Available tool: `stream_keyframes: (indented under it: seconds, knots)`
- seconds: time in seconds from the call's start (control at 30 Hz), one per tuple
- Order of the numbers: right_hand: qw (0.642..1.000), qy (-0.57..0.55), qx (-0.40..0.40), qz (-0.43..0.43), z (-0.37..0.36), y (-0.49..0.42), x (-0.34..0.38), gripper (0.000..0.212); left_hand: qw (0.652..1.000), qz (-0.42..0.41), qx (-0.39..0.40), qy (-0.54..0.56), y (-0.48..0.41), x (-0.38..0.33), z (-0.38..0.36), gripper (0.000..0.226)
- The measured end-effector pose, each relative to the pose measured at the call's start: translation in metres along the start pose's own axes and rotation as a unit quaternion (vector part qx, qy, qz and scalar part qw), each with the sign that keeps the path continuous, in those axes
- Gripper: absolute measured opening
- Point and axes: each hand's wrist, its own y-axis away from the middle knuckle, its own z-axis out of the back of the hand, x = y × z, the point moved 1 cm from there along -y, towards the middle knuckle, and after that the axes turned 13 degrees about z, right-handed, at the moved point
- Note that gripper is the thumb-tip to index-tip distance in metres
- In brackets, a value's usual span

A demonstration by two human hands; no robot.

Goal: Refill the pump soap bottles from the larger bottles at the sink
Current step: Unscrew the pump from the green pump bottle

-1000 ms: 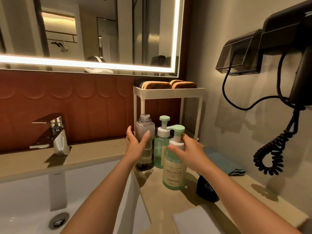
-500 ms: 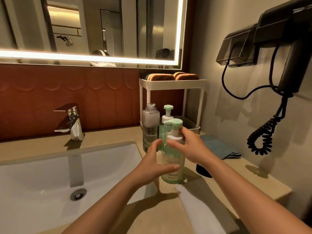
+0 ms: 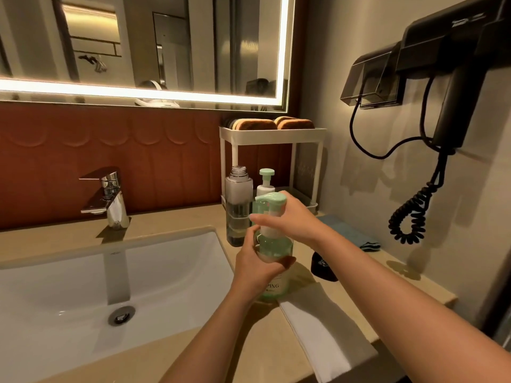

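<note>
The green pump bottle (image 3: 276, 246), clear plastic with pale green liquid and a mint pump head, stands upright on the beige table (image 3: 179, 225), just right of the sink's (image 3: 83, 286) rim and just beside a folded white towel (image 3: 323, 333). Your left hand (image 3: 257, 268) has its grip closed around the bottle's body, covering part of the label. Your right hand (image 3: 289, 217) comes in from the right, its grip curled around the white collar under the pump head. Directly behind stand a taller clear bottle (image 3: 238, 205) with no cap, partly filled with clear liquid, and a second pump bottle (image 3: 266, 179) with a mint top, both at the foot of a white two-level rack (image 3: 272, 132). Brown pads (image 3: 257, 124) lie on the rack's upper shelf. To your right on the table sit a small black object (image 3: 322, 265) and a blue cloth (image 3: 345, 230). A chrome tap (image 3: 109, 197) stands behind the sink. A lit mirror (image 3: 138, 37) hangs above, and a black hair dryer (image 3: 456, 78) with a coiled cord is mounted on the right wall.
</note>
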Motion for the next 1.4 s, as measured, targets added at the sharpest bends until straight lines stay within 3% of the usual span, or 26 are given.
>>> stream_keyframes:
  seconds: [0.13, 0.33, 0.77, 0.87, 0.97, 1.23, 1.3, 1.4]
  knots:
    - [0.997, -0.050, -0.002, -0.056, -0.014, 0.001, -0.012, 0.039, 1.000, 0.008, -0.011, 0.001, -0.001, 0.002, -0.002, 0.088]
    - [0.996, -0.081, 0.028, -0.012, -0.009, -0.003, -0.016, 0.012, 1.000, 0.012, 0.009, -0.005, -0.009, 0.007, 0.000, 0.087]
    - [0.981, -0.145, 0.116, 0.050, -0.003, -0.007, -0.023, 0.011, 0.996, 0.024, 0.087, 0.020, -0.012, 0.014, 0.008, 0.063]
    - [0.981, -0.144, 0.114, 0.057, -0.003, -0.005, -0.026, 0.019, 0.996, 0.022, 0.088, 0.026, -0.012, 0.016, 0.008, 0.061]
    - [0.986, -0.129, 0.093, 0.054, -0.002, -0.001, -0.030, 0.042, 0.996, 0.012, 0.081, 0.020, -0.012, 0.014, 0.007, 0.062]
    - [0.988, -0.129, -0.010, 0.082, 0.006, 0.014, -0.050, 0.066, 0.997, -0.013, 0.076, 0.021, -0.010, 0.013, 0.009, 0.057]
    - [0.988, -0.126, -0.033, 0.080, 0.013, 0.018, -0.058, 0.064, 0.997, -0.014, 0.076, 0.026, -0.011, 0.014, 0.010, 0.061]
    - [0.990, -0.108, -0.062, 0.059, 0.025, 0.026, -0.067, 0.043, 0.996, -0.011, 0.078, 0.028, -0.011, 0.015, 0.009, 0.063]
